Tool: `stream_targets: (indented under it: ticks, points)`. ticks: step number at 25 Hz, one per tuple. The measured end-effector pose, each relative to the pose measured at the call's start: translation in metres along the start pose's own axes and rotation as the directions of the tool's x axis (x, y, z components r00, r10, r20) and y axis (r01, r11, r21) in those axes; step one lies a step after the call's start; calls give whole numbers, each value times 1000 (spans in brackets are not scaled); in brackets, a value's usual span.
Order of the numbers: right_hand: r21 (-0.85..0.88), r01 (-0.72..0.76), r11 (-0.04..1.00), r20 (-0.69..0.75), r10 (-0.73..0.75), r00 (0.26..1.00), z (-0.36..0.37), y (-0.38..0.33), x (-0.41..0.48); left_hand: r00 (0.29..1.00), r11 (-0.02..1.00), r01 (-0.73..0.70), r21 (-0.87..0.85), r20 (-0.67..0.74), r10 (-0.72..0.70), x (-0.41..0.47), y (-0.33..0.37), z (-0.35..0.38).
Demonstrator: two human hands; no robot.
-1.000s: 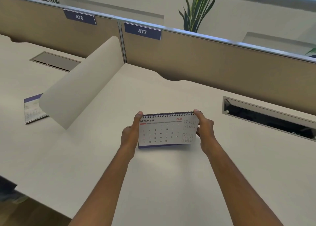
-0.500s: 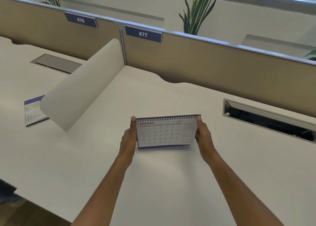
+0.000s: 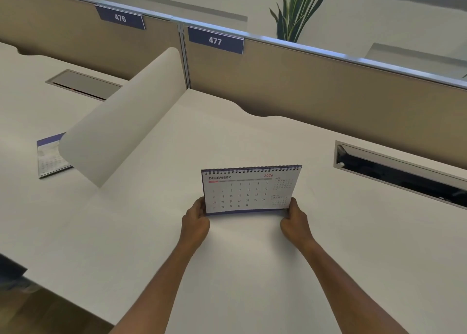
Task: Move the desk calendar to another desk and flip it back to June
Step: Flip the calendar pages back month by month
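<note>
We see the desk calendar (image 3: 251, 190) held between the two hands, upright and facing us, its spiral binding on top and the page headed DECEMBER 2026 showing. The left hand (image 3: 195, 222) grips its lower left corner and the right hand (image 3: 294, 222) grips its lower right corner, so the hands are apart with the whole width of the calendar between them. Its blue lower edge sits right at the white desk (image 3: 151, 245) just beyond the knuckles. We cannot tell whether it rests there or hangs a little above.

Beyond the hands runs a tan partition (image 3: 328, 93) bearing the label 477 (image 3: 215, 40), with a plant (image 3: 295, 10) behind it. Beyond and to the right of the right hand, well apart from it, lies an open cable slot (image 3: 399, 171) in the desk top. To the left of the left hand a curved white divider (image 3: 121, 121) rises. Past it lies a second calendar (image 3: 51, 156) flat on the neighbouring surface, partly hidden by the divider's end — and farther off a closed cable hatch (image 3: 83, 83) below the label 476 (image 3: 120, 18).
</note>
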State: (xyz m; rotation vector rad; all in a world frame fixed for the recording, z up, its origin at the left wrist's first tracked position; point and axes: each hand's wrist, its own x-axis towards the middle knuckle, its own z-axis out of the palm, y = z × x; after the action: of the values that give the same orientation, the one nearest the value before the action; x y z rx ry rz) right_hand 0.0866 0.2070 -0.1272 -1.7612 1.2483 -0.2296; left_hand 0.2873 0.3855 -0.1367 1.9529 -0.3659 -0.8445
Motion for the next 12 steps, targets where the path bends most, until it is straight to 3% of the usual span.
stream_targets:
  ticks: [6,9,12]
  points:
    - [-72,18,997,44,-15,999,-6,7,5,996,976,-78,201,57,67,7,1,-4]
    - [-36,20,999,63,-18,998,-12,9,7,999,994,-38,99,37,34,7,0,-9]
    - [62,52,997,-40,-49,998,-18,9,2,993,999,-29,-43,-118,24,-1,1,-14]
